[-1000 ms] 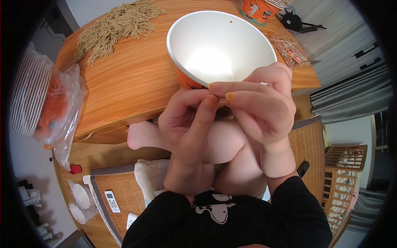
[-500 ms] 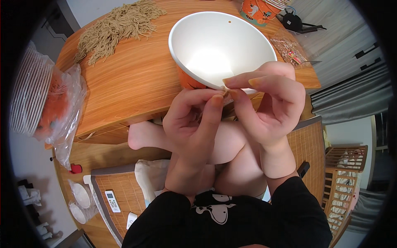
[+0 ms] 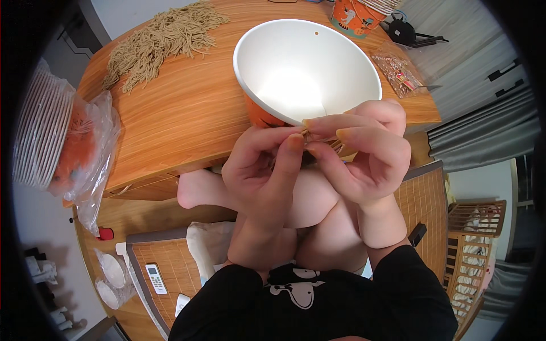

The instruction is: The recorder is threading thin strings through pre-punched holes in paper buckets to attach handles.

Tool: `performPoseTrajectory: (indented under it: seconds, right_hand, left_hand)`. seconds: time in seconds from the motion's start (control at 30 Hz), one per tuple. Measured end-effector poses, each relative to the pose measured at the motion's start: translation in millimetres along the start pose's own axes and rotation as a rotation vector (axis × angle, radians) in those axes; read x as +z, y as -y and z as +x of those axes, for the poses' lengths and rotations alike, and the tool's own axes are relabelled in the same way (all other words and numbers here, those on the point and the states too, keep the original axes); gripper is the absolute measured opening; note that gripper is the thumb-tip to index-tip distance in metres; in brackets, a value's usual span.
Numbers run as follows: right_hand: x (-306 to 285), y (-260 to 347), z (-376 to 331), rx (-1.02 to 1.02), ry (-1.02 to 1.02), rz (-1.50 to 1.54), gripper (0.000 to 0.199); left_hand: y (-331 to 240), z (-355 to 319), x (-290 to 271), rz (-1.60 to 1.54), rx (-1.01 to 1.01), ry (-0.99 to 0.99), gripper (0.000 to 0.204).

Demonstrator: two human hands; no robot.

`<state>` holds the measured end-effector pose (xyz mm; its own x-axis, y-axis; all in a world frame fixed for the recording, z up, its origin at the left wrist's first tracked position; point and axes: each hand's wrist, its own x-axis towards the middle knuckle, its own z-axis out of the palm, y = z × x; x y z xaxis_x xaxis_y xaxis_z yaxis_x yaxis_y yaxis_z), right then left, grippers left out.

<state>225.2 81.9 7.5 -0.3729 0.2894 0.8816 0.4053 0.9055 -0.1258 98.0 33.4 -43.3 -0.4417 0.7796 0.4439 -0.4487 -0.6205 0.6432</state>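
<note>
In front of the bucket's near rim, my two hands meet fingertip to fingertip over a tan cord (image 3: 306,136). My left hand (image 3: 259,162) is closed, pinching the cord between thumb and index finger. My right hand (image 3: 369,150) is also closed on it, with its thumb and curled fingers around the cord's end; the fingers hide most of the cord. Just beyond them stands a large bucket (image 3: 267,51), white inside and orange outside, its mouth tilted towards me. A small hole shows near its far rim.
A heap of tan cords (image 3: 162,42) lies at the table's (image 3: 170,125) far left. Stacked buckets in clear plastic (image 3: 48,131) stand at the left edge. To the far right are another orange bucket (image 3: 355,20), a bag of small parts (image 3: 401,71) and a black tool (image 3: 404,29).
Both hands have come down slightly, and the right hand's thumb and fingers have shifted a little left around the cord. The bucket appears slightly lower in view.
</note>
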Motion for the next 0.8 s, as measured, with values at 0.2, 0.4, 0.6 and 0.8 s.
performPoseTrajectory:
  seconds: [0.2,0.4,0.6,0.8]
  right_hand:
    - [-2,-2,4,-0.043,0.032,-0.011,0.021]
    - [-3,-3,3,-0.091,0.043,-0.044,0.017]
    - [-11,1,6,-0.07,0.102,-0.046,0.025]
    - [-3,0,7,-0.109,0.026,-0.038,0.022]
  left_hand:
    - [3,0,-4,-0.069,-0.028,-0.003,0.008]
    - [1,-2,-2,-0.101,-0.059,-0.012,0.007]
    - [2,-2,-4,0.021,0.011,0.052,0.01]
    - [1,-4,1,0.064,-0.003,0.001,0.01]
